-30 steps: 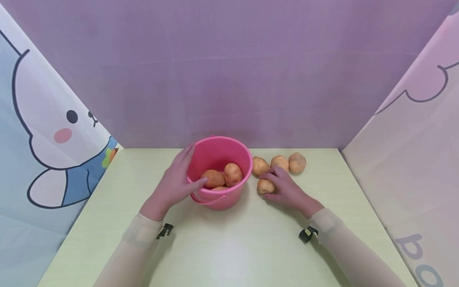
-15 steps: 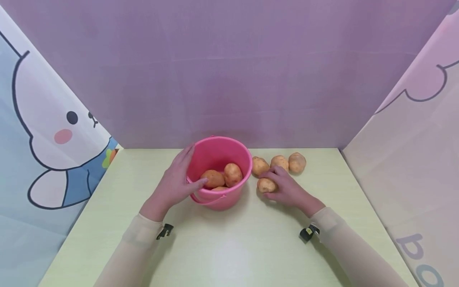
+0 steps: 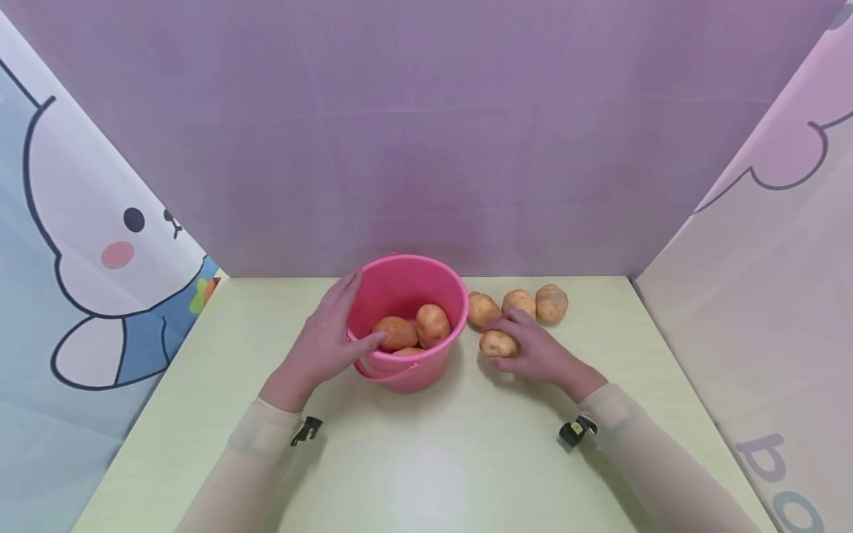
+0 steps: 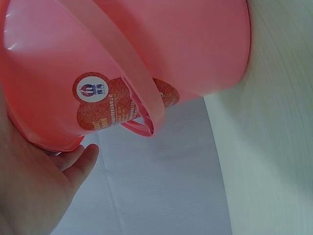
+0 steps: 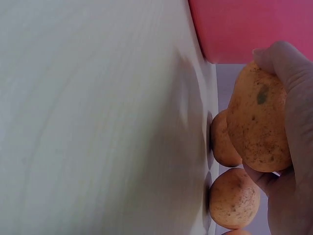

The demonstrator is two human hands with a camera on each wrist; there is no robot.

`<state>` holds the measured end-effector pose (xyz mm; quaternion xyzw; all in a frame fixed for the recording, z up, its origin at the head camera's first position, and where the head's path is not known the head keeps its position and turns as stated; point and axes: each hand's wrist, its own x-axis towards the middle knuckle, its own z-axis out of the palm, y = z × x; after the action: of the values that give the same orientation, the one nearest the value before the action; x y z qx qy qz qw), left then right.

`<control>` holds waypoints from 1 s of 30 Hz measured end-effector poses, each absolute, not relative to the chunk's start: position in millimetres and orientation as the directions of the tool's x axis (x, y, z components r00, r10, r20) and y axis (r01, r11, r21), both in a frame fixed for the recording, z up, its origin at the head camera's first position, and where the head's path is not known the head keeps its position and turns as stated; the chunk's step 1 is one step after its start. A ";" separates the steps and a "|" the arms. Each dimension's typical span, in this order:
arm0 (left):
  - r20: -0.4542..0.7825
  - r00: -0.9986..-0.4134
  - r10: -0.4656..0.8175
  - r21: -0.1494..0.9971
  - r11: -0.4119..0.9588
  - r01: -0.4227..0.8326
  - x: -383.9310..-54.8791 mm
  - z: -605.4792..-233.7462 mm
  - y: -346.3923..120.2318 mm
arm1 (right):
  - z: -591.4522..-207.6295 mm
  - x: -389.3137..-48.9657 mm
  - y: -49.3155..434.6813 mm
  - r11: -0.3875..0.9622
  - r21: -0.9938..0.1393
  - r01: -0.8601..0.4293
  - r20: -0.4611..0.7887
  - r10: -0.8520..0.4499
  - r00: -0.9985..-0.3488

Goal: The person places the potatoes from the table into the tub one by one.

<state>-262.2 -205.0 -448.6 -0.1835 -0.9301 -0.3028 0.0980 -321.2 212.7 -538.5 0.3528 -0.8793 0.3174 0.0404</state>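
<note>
Right grip (image 3: 533, 352) curled round a potato (image 3: 497, 343) above the table (image 3: 426, 459), left grip (image 3: 323, 333) wide against the bucket (image 3: 436, 365)

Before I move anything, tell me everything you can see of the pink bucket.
The pink bucket is round and plastic-looking, with a pink handle hanging down outside and a patterned orange-red label bearing a round logo. It stands upright on the table, open at the top. Three potatoes show inside, one mostly hidden by the near rim. The left hand holds the rim, its thumb reaching over it. A loose potato lies just right of the bucket; contact is unclear.
</note>
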 end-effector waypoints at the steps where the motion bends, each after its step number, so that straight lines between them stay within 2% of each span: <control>1: 0.294 -0.913 0.282 0.527 0.749 0.401 -262.2 -448.5 -205.1 | -537.9 -321.0 212.8 0.548 -0.531 -0.647 0.296 -0.596 -0.747; 30: 0.305 -0.909 0.285 0.527 0.744 0.410 -264.2 -451.8 -206.7 | -519.9 -321.8 212.5 0.550 -0.551 -0.627 0.270 -0.593 -0.758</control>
<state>-264.2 -206.7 -451.8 -0.1873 -0.9283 -0.3045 0.1027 -321.8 212.5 -519.9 0.3467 -0.8800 0.3237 0.0262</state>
